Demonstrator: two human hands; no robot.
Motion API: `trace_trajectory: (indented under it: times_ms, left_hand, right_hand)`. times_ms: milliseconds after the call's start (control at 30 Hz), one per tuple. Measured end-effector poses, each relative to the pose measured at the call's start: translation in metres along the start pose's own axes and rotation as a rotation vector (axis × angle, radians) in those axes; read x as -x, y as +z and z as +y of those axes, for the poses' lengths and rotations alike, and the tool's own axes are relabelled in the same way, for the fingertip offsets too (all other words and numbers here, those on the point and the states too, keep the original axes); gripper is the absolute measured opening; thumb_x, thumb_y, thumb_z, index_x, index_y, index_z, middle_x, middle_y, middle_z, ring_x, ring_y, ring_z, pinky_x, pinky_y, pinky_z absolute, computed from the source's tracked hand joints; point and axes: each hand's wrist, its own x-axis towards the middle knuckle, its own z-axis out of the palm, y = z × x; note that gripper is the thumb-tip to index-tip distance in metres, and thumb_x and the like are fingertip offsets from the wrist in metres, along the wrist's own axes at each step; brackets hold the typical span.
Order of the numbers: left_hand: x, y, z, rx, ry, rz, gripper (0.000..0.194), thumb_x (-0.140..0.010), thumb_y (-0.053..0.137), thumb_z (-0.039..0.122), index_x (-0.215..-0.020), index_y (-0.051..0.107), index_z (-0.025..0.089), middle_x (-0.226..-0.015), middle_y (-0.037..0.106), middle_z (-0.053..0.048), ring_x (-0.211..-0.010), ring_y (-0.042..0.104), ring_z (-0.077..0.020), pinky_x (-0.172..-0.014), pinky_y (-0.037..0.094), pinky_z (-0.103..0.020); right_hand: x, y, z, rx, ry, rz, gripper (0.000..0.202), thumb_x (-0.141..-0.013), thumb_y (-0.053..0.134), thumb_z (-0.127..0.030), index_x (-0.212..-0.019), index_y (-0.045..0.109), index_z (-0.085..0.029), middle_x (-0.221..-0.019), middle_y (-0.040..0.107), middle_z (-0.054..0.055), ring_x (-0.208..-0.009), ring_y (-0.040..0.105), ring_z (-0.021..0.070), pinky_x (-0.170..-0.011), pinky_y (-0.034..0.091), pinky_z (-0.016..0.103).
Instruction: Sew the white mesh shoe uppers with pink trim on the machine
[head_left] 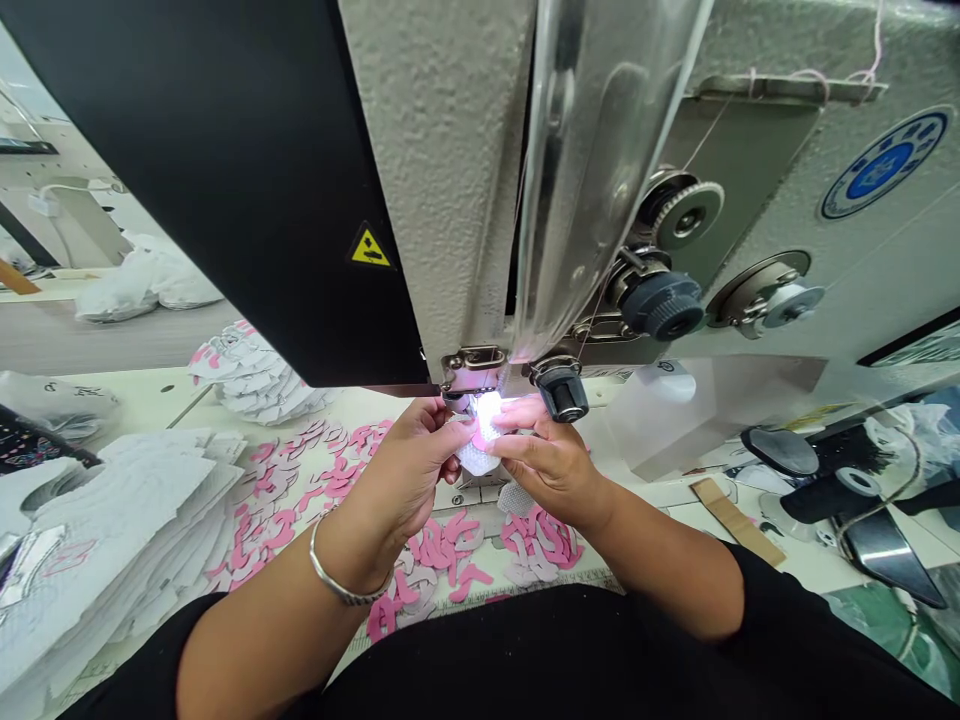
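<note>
Pale table top [142, 390] spreads out around the big sewing machine [435, 150], and puffy white bags [154, 275] sit far back to the left of it. From the head view, I see a tall stack of flat white pieces [131, 540] at the machine's left, near the worker's left arm [270, 630]. Behind that stack, also left of the machine, is a rounder heap [259, 375] with some pink on it. Lots of pink and white scraps [442, 545] lie in front of the machine and to its left. To its right lies a brown strip [739, 520].

Under the machine's head, in the bright light, is a small white piece [480, 462] with a pink bit [478, 438] on it. The left hand [409, 465] pinches its left side. The right hand [553, 462] grips the right side, fingertips on it. It shines so much that I can't tell if the needle is in the piece.

I think the fingers are the biggest worry. They are very near the metal foot [457, 402], so one slip could get a finger poked. If one hand pulls harder, the small piece could twist and get sewn crooked, and the glare could hide that. Loose scraps might get dragged in too. A bump from the left arm could tip the stack.
</note>
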Motion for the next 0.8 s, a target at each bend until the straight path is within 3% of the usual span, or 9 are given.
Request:
trace_trajectory:
  times_ms: [300, 500, 800]
  left_hand:
    - [-0.0013, -0.0037, 0.0004, 0.013, -0.005, -0.040, 0.021, -0.072, 0.077, 0.020, -0.079, 0.057, 0.017, -0.070, 0.056, 0.004, -0.050, 0.046, -0.0050, -0.041, 0.038, -0.016]
    - [-0.0005, -0.0069, 0.0014, 0.022, -0.047, -0.097, 0.020, -0.073, 0.078, 0.022, -0.081, 0.060, 0.017, -0.071, 0.058, 0.003, -0.052, 0.050, -0.0055, -0.044, 0.042, -0.016]
    - [0.0000, -0.0080, -0.0056, -0.025, -0.065, -0.082, 0.022, -0.077, 0.077, 0.031, -0.080, 0.059, 0.017, -0.065, 0.055, 0.004, -0.046, 0.050, -0.0059, -0.041, 0.041, -0.017]
  right_hand:
    - [-0.0001, -0.0015, 0.0012, -0.027, 0.029, -0.039, 0.024, -0.094, 0.056, -0.017, -0.103, 0.072, -0.032, -0.096, 0.060, 0.003, -0.102, 0.059, 0.0214, -0.097, 0.047, 0.047]
    - [-0.0003, 0.0001, 0.0015, -0.012, 0.013, -0.004, 0.022, -0.093, 0.057, -0.014, -0.099, 0.072, -0.028, -0.096, 0.060, 0.004, -0.102, 0.059, 0.0218, -0.096, 0.047, 0.046]
    - [-0.0017, -0.0059, 0.0081, -0.054, 0.117, -0.116, 0.020, -0.097, 0.054, -0.024, -0.100, 0.072, -0.031, -0.098, 0.062, 0.004, -0.099, 0.060, 0.0201, -0.095, 0.048, 0.045]
